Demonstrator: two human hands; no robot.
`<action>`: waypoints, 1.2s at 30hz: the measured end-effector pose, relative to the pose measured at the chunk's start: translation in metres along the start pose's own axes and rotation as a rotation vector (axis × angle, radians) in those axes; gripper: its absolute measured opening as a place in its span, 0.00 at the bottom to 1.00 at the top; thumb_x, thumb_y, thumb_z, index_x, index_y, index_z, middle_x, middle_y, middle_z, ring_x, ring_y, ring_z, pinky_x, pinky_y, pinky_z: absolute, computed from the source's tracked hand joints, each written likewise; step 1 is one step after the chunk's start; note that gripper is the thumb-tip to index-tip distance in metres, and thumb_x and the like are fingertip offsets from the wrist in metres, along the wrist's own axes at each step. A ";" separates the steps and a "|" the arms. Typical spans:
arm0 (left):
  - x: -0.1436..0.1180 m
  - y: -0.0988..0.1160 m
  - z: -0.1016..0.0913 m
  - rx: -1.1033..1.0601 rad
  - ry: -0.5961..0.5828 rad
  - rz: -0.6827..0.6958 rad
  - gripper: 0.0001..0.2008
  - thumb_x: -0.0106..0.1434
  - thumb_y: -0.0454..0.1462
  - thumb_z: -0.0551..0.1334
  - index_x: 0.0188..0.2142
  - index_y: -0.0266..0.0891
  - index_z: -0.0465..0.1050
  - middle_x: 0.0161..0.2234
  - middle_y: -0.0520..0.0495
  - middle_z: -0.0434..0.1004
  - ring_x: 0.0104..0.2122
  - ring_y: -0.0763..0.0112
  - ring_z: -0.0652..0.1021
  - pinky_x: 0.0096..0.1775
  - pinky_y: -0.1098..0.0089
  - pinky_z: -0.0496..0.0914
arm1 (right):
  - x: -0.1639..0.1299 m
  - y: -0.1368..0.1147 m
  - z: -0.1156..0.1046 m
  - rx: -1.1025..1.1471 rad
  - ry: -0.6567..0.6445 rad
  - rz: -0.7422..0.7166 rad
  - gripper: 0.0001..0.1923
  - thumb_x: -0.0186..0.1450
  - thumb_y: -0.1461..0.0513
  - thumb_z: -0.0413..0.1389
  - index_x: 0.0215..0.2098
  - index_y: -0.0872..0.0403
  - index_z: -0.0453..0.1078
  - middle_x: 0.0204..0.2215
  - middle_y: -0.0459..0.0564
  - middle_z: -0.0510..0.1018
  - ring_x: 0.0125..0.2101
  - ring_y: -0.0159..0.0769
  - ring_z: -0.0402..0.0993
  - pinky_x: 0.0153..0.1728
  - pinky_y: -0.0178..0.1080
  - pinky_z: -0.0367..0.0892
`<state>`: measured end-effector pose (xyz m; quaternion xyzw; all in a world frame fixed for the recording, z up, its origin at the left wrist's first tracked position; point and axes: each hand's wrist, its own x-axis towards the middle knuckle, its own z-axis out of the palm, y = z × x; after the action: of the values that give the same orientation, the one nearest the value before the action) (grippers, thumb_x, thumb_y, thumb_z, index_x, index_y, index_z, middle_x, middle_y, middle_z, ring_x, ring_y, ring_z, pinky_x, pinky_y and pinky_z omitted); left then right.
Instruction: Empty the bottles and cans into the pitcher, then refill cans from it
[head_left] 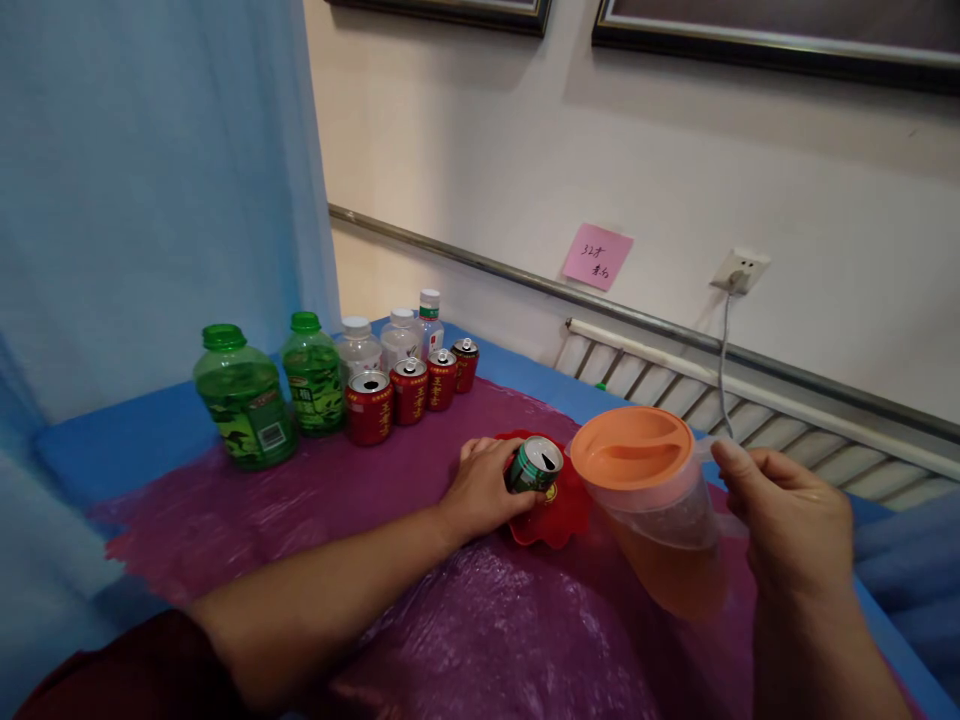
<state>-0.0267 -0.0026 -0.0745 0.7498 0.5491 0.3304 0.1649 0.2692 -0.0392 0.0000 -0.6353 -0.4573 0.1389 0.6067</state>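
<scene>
Editor: Where did the hands stand?

Reporter: Apart, above a wrinkled purple sheet [480,615]. The left hand [486,487] was clamped around a green can [534,470], its mouth open, at the red dish [546,532]; whether the can's base rested there was hidden. The right hand [795,510] was closed on the handle of a clear pitcher [660,525], near the can, with an orange lid [634,450] and amber liquid [667,578] low inside.

Editor: And the hazards?

Reporter: A sudden tilt of the pitcher could have sent liquid past the can's narrow opening, onto fingers, dish and sheet. A loosened left grip might have let the can topple, and a bump from the pitcher could have done the same.

Editor: Any legible writing?

Reporter: Gold characters on the row of red cans [369,412] appeared to read 王老吉, the last one unclear. A pink note [598,256] on the wall bore a handwritten "32" and characters too small to make out. The nearer of two green bottles [246,410] showed a barcode; its brand, like the green can's, was unreadable.
</scene>
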 end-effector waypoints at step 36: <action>-0.002 -0.002 0.003 -0.051 -0.082 -0.015 0.36 0.49 0.52 0.76 0.57 0.52 0.76 0.47 0.48 0.82 0.50 0.50 0.77 0.56 0.53 0.65 | -0.009 -0.007 0.003 -0.095 -0.066 0.024 0.29 0.53 0.39 0.68 0.20 0.53 0.68 0.17 0.40 0.61 0.22 0.29 0.53 0.22 0.36 0.48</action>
<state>-0.0263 -0.0037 -0.0781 0.7542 0.5387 0.3119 0.2089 0.2587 -0.0449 0.0026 -0.6638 -0.4755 0.1450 0.5588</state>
